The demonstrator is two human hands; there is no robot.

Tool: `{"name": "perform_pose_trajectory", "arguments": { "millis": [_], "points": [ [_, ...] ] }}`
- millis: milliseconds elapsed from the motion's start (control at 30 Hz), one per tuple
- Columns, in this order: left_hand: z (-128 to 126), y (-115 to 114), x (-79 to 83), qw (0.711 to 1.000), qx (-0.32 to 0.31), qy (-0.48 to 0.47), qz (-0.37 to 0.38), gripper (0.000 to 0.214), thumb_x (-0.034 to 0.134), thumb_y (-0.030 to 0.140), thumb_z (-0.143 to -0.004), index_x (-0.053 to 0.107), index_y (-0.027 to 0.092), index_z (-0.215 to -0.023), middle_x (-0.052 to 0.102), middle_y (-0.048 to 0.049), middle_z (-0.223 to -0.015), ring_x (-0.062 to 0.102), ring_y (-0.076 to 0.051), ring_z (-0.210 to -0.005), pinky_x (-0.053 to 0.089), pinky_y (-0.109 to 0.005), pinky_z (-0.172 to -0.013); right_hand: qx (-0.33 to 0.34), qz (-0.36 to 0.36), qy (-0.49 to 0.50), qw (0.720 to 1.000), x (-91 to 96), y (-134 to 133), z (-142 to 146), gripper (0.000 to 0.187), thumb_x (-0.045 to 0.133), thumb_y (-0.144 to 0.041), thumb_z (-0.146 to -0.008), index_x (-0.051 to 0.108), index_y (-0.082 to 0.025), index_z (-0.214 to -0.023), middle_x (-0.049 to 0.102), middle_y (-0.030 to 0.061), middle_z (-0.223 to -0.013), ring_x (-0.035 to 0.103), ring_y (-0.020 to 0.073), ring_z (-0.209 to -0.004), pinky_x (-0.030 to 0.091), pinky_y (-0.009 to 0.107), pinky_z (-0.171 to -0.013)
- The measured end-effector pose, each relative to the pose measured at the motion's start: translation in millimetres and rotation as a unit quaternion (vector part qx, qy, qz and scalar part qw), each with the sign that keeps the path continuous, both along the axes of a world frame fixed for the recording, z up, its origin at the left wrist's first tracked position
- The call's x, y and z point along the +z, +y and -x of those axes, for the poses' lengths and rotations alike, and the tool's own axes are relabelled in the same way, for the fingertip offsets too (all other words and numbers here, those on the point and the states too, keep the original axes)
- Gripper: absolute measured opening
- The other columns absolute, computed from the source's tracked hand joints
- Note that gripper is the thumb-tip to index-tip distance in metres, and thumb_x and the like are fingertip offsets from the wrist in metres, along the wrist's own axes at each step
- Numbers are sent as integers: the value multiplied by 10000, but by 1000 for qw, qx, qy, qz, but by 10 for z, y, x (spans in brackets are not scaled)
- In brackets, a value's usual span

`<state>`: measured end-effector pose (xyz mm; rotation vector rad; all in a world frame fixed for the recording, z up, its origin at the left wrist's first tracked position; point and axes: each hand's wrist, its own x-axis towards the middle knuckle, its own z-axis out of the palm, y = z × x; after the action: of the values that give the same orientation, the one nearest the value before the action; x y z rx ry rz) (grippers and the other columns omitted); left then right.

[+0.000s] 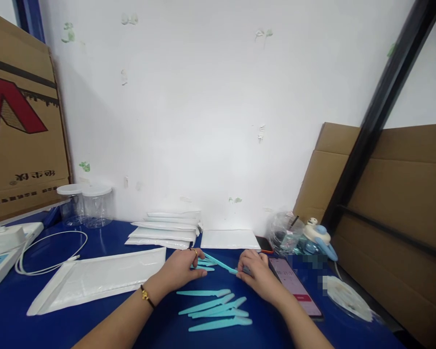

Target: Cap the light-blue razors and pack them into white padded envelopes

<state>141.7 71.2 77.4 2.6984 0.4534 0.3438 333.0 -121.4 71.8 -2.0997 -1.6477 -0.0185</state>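
A teal eyebrow razor (221,263) spans the gap between my hands above the blue table. My left hand (181,267) is closed at its handle end, the fingers partly hiding it. My right hand (257,272) pinches the blade end between thumb and fingers; whether a clear cap sits there is too small to tell. More teal razors (207,268) lie just beyond my left fingertips, partly covered. Closer to me, several razors (218,324) rest in a loose row between my forearms, their heads pointing right.
A white padded mailer (105,276) lies left, with stacked mailers (163,230) behind and another mailer (230,239) beside them. A phone (296,286) lies by my right forearm. Clear lidded jars (98,206), a white cable (54,235) and a power strip (10,252) stand left.
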Motion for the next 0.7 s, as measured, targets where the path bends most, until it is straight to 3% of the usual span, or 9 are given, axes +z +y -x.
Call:
{"name": "perform_pose_trajectory", "arguments": {
  "millis": [167, 300, 400, 533, 633, 700],
  "points": [
    [-42, -110, 32, 992, 42, -37, -116, 261, 479, 442, -870, 546, 222, -993, 605, -18, -866, 561, -191, -792, 346, -280, -683, 9, -7, -10, 1000, 33, 22, 99, 66, 588, -191, -798, 539, -216, -761, 568, -18, -890, 491, 182, -941, 264, 324, -819],
    [-65, -34, 30, 987, -4, 5, -163, 229, 480, 394, -883, 624, 236, -802, 597, -20, -842, 559, -195, -830, 345, -295, -712, 11, -13, -11, 1000, 27, 9, 80, 62, 582, -179, -796, 544, -218, -767, 574, -14, -894, 496, 181, -931, 266, 329, -827],
    [-39, 82, 26, 985, 1, 18, -169, 225, 502, 378, -870, 633, 234, -756, 602, -16, -830, 563, -193, -827, 348, -294, -704, -6, -16, -24, 1000, -7, -14, -24, 62, 569, -165, -790, 554, -215, -759, 585, -4, -895, 497, 192, -939, 262, 349, -849],
    [41, 259, 24, 986, 56, 47, -150, 204, 501, 356, -857, 643, 239, -768, 606, -22, -837, 573, -204, -835, 361, -298, -712, -57, -10, -18, 998, -58, -36, -173, 62, 578, -200, -787, 576, -211, -726, 605, 11, -892, 498, 212, -952, 252, 377, -870],
    [88, 311, 26, 987, 97, 30, -128, 154, 568, 337, -798, 632, 250, -907, 606, -25, -907, 571, -213, -867, 371, -300, -747, -65, -6, -6, 998, -56, -24, -133, 20, 585, -212, -781, 595, -225, -771, 604, 13, -930, 498, 216, -965, 260, 373, -855],
    [101, 271, 32, 991, 95, -1, -96, 255, 629, 348, -738, 608, 249, -972, 597, -20, -942, 564, -204, -870, 376, -282, -749, -39, -4, 13, 999, -37, -2, -20, 24, 594, -233, -784, 601, -241, -805, 595, 5, -947, 498, 207, -965, 268, 358, -843]
  ]
}}
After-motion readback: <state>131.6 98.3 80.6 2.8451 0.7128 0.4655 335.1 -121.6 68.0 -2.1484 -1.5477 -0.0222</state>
